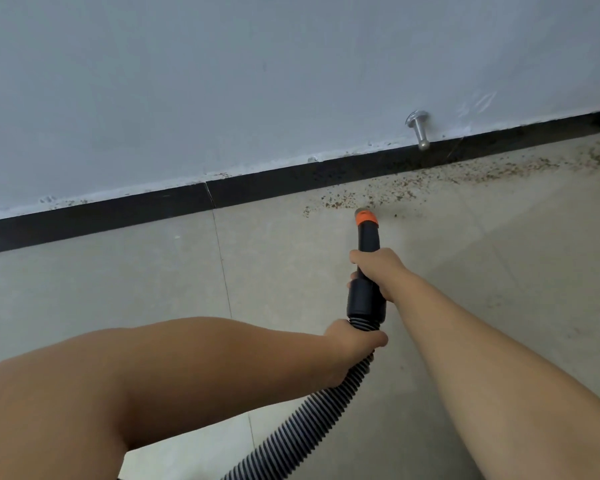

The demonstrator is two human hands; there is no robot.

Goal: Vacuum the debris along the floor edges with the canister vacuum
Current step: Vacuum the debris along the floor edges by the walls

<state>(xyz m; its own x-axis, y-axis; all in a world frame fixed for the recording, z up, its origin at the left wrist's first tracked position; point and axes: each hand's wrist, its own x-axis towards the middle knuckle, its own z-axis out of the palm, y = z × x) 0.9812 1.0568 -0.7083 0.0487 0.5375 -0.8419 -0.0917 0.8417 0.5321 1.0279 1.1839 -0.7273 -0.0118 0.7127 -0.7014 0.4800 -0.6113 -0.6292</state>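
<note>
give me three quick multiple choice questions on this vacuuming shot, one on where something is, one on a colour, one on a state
1. Where does the brown crumb debris lie?
A. along the black baseboard, mostly right of the nozzle tip
B. only near the bottom left corner of the view
C. on the wall

2. What colour is the band at the tip of the black vacuum nozzle?
A. green
B. orange
C. blue

3. How is the ribbed grey vacuum hose held?
A. lying loose, untouched
B. by the right hand only
C. left hand shut on the hose just below the cuff, right hand shut on the nozzle

Answers:
1. A, the specks trail beside the black baseboard toward the right edge, under the metal door stopper.
2. B, an orange collar sits at the tip.
3. C, each hand wraps its own part.
</note>
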